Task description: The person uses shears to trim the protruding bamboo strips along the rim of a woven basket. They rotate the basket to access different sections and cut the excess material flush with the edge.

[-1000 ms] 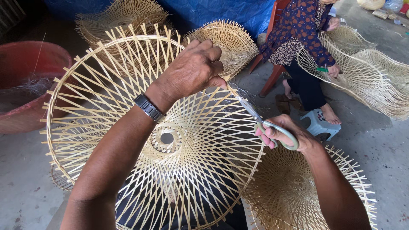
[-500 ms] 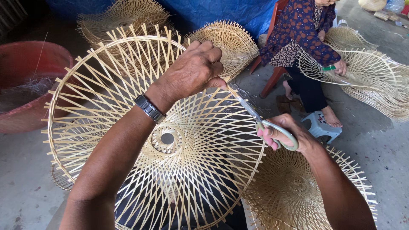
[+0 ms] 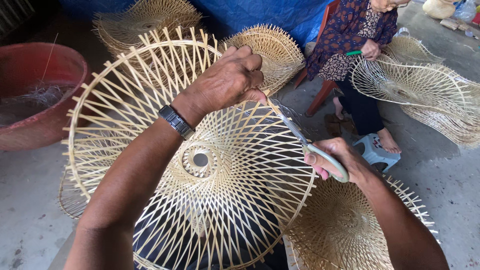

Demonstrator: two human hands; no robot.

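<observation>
Bamboo lattice frame [image 3: 200,160] fills the middle of the view, its far rim pinched in the left hand [image 3: 227,82]. Just right, the right hand [image 3: 340,162] grips green-handled scissors [image 3: 310,147], blades at that rim. Similar frames lie around; another person [image 3: 360,45] sits beyond.

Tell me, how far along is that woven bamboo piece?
The open lattice of the bamboo frame is already woven around its centre hole. In hand: the left hand grips the rim while the right hand works scissors at the edge. Left: loose strip ends poke past the far rim.
</observation>
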